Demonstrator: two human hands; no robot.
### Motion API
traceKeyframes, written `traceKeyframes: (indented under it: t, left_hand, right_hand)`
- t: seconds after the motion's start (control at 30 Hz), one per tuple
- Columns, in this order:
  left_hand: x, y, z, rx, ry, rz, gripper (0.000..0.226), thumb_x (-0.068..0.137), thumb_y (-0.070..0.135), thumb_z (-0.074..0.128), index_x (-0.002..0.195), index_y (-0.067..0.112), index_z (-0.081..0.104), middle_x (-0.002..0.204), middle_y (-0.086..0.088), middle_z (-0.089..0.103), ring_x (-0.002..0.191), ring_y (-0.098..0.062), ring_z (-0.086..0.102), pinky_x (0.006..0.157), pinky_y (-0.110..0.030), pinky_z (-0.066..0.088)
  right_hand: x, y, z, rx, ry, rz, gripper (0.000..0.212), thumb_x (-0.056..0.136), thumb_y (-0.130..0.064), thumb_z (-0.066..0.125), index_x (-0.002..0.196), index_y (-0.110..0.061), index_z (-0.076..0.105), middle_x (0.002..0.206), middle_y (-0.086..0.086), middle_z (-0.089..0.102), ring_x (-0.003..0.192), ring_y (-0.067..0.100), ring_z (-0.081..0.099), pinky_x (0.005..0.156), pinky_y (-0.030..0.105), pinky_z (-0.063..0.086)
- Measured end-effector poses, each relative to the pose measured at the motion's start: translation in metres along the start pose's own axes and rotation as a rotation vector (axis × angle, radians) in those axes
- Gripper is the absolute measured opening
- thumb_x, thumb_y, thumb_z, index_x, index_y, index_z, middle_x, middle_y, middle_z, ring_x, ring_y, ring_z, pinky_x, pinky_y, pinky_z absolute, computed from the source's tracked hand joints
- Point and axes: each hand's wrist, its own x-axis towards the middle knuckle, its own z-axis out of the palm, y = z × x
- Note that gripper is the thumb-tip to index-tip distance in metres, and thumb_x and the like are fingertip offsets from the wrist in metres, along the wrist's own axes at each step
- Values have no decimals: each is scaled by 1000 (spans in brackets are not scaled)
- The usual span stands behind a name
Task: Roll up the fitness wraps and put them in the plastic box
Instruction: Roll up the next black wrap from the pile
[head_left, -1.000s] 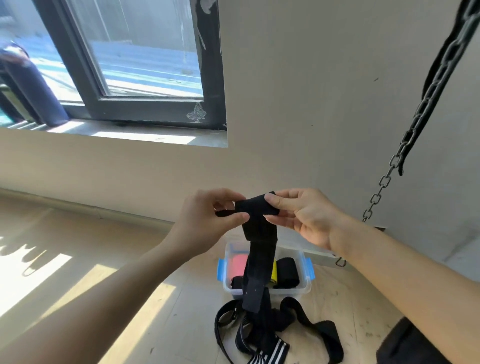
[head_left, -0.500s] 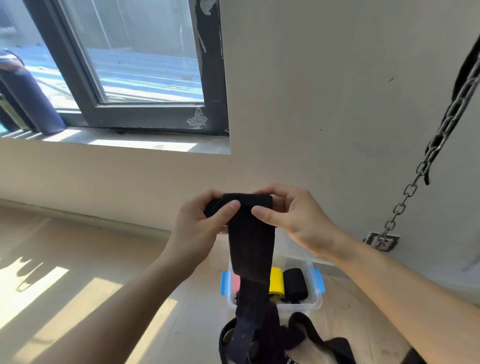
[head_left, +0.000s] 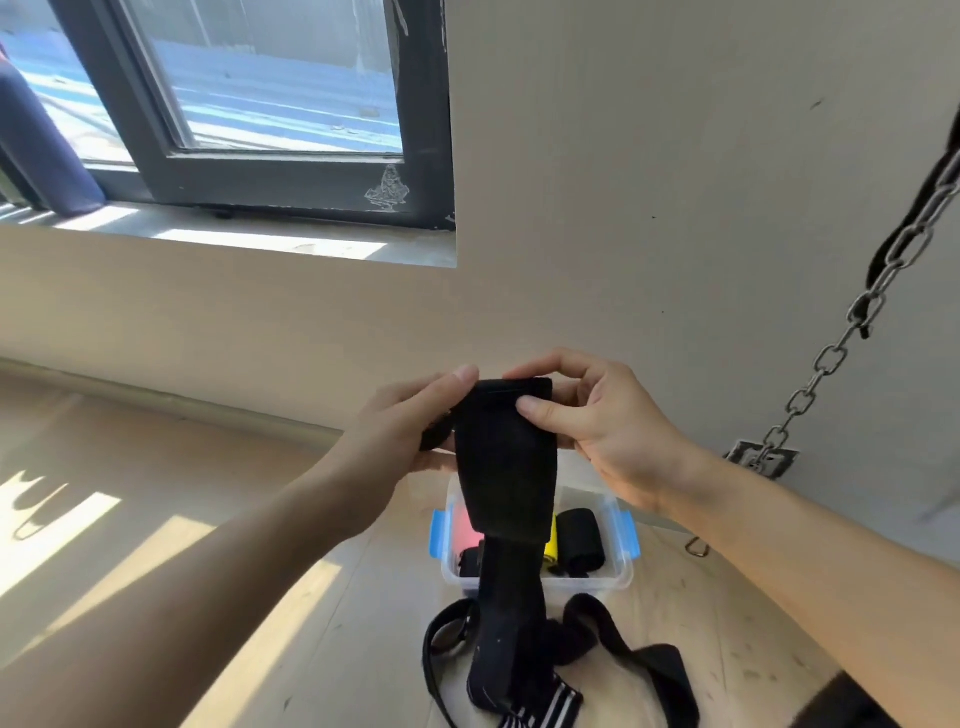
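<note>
A long black fitness wrap (head_left: 506, 483) hangs from both my hands in front of the wall, its lower end trailing to the floor. My left hand (head_left: 405, 436) grips the wrap's left side, thumb on its top edge. My right hand (head_left: 597, 426) pinches the top right corner between thumb and fingers. Below sits the clear plastic box (head_left: 621, 574) with blue clips; a pink roll (head_left: 465, 527), a yellow roll (head_left: 550, 543) and a black roll (head_left: 582, 540) lie inside. More black wraps (head_left: 623, 644) and a striped one (head_left: 545, 709) lie loose on the floor before the box.
A metal chain (head_left: 831, 358) runs down at the right to a wall plate (head_left: 761, 460). A dark-framed window (head_left: 291, 176) with a sill is at upper left. The wooden floor (head_left: 208, 519) has sunlit patches at left.
The wrap's top has been turned over into a wider flat fold between my hands, and both hands have shifted slightly right and down in view.
</note>
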Motion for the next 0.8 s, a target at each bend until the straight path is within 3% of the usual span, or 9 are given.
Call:
traceKeyframes:
  t: [0.13,0.27,0.37,0.43,0.5,0.57,0.7,0.8]
  left_hand:
    - [2,-7,5,-21,30,-9,34,101,38,55,108,13,77,93,-6,76,83,-12,71,66,-21,55]
    - [5,-15,4,-28,37,-3,26,102,28,58,107,11,77,92,-4,75,82,-6,70,64,-16,53]
    - [7,-21,5,-25,40,-18,21,102,23,59,109,13,76,95,-6,76,84,-9,71,66,-18,55]
    - [8,-24,5,-37,48,-27,19,101,20,61,111,12,75,94,-7,75,84,-10,70,67,-20,56]
    - [9,-25,6,-43,63,-22,18,99,16,63,113,10,74,93,-10,74,82,-10,71,65,-19,55]
    - [11,-27,5,-35,71,-11,19,98,12,65,115,10,74,96,-15,74,81,-9,72,66,-19,55]
    - [14,-34,3,-3,84,4,22,94,8,71,114,16,73,110,-26,72,93,-22,68,88,-39,56]
    - [16,-37,3,34,98,17,24,93,3,71,111,18,73,103,-16,75,90,-18,69,85,-33,58]
  right_hand:
    - [-2,7,1,2,-27,19,20,95,6,59,112,-2,68,102,22,75,99,36,72,88,45,60]
    - [1,14,-1,-5,-66,51,21,96,5,59,111,-7,68,104,20,75,102,39,70,90,51,58]
    - [4,19,-4,-133,-76,64,22,98,0,60,117,-9,68,99,12,77,88,32,71,75,41,60]
    - [7,22,-7,-215,-82,75,22,98,-5,62,117,-13,70,91,4,75,78,17,64,59,30,50]
    - [10,24,-9,-239,-102,108,19,98,-14,65,115,-18,71,93,2,75,82,11,65,56,27,48]
    - [12,27,-9,-207,-111,156,19,98,-25,64,114,-17,71,98,8,75,85,14,68,55,28,52]
    - [13,31,-7,-145,-101,229,30,100,-34,59,117,-10,69,107,20,73,86,25,70,52,27,55]
    - [14,35,-9,-98,-94,240,28,98,-27,64,118,-7,68,106,21,73,87,26,71,51,27,55]
